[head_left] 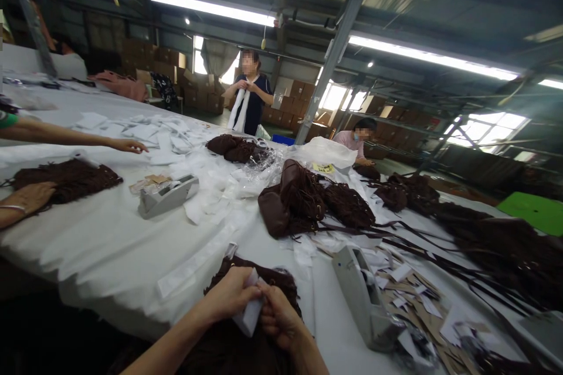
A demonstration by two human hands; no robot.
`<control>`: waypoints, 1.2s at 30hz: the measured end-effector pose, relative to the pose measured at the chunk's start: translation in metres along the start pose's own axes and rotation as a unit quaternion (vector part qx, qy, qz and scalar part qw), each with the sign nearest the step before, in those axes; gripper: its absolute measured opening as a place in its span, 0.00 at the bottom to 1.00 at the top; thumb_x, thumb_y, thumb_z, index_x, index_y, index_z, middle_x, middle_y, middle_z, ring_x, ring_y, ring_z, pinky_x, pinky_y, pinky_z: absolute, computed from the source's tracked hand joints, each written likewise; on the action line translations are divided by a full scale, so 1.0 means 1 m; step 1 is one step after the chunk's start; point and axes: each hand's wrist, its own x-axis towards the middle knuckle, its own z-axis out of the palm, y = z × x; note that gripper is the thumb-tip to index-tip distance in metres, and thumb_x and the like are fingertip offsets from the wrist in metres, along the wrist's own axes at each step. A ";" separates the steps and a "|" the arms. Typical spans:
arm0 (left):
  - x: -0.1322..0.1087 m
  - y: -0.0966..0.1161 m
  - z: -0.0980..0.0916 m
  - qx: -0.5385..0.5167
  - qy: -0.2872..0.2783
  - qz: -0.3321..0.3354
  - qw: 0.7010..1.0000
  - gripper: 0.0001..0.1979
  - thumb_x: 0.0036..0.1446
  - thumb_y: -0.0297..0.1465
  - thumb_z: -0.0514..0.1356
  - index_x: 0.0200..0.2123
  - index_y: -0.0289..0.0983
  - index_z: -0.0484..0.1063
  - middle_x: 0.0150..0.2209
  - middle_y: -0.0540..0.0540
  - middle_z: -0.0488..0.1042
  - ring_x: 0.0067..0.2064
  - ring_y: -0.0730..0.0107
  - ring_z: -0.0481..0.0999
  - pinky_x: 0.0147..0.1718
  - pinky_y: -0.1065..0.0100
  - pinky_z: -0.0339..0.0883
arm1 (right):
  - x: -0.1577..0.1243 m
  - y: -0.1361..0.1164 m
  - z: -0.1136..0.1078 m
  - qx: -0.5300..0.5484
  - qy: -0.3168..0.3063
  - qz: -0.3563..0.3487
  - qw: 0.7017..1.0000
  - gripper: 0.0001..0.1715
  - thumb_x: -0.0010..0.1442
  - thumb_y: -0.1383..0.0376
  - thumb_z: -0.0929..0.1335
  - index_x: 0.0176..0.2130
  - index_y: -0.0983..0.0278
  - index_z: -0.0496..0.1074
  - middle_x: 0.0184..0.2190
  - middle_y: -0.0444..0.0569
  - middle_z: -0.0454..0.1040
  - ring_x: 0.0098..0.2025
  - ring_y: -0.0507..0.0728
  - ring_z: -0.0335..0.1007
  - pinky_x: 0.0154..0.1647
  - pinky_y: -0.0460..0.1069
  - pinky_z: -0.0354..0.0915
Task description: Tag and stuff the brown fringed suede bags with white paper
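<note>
My left hand [233, 294] is closed on a folded white piece [250, 317], low in the middle of the head view. My right hand [278, 313] is closed with its fingertips at the same white piece, touching my left fingers. Both hands are over a dark brown fringed bag [288, 287] lying at the near table edge. A white strip [230, 249] sticks up at the bag's far side. More brown bags [299, 196] are heaped beyond my hands.
Grey tape dispensers stand to the right [367, 304] and left [169, 194]. Paper scraps [413, 299] surround the right one. At the left, a co-worker's arms [74, 132] reach over another brown bag [83, 180]. Two people are farther back. Straps and bags [497, 240] cover the right side.
</note>
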 end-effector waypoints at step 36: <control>-0.049 -0.012 0.075 -0.110 0.162 0.033 0.980 0.21 0.62 0.30 0.48 0.56 0.40 0.67 0.39 0.40 0.73 0.41 0.63 0.74 0.44 0.64 0.69 | 0.009 0.005 0.017 0.059 0.104 -0.032 0.992 0.24 0.55 0.52 0.65 0.21 0.61 0.51 0.11 0.31 0.46 0.11 0.42 0.34 0.10 0.38 0.35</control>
